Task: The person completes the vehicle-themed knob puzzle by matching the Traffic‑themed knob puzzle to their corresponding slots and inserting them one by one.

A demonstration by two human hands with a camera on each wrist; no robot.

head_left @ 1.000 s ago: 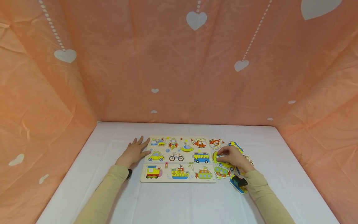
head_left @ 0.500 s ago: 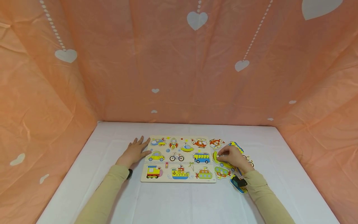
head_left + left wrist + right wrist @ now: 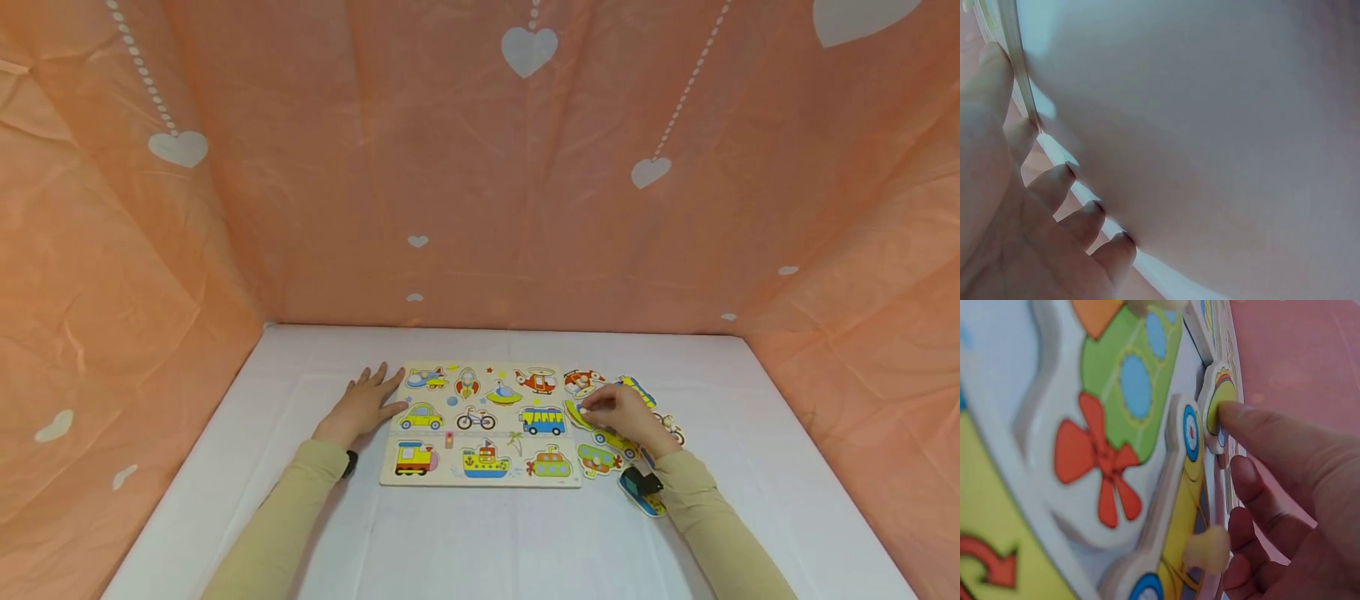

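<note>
A wooden vehicle puzzle board lies on the white table. My left hand rests at its left edge with fingers spread; thumb and fingertips touch the board's edge and the table in the left wrist view. Beside the board's right edge, my right hand pinches a yellow flying saucer piece between thumb and fingers. The right wrist view shows the thumb against that saucer piece. Close by lie a yellow car piece and a green submarine piece, both with knobs.
More loose pieces lie right of the board: a red helicopter, a bus, a bicycle and a ship, the last partly under the right wrist's camera. Peach curtains with hearts enclose the table.
The flying saucer piece has turned and shifted slightly away from me in my right hand's pinch. My left hand has stayed at the board's edge.
</note>
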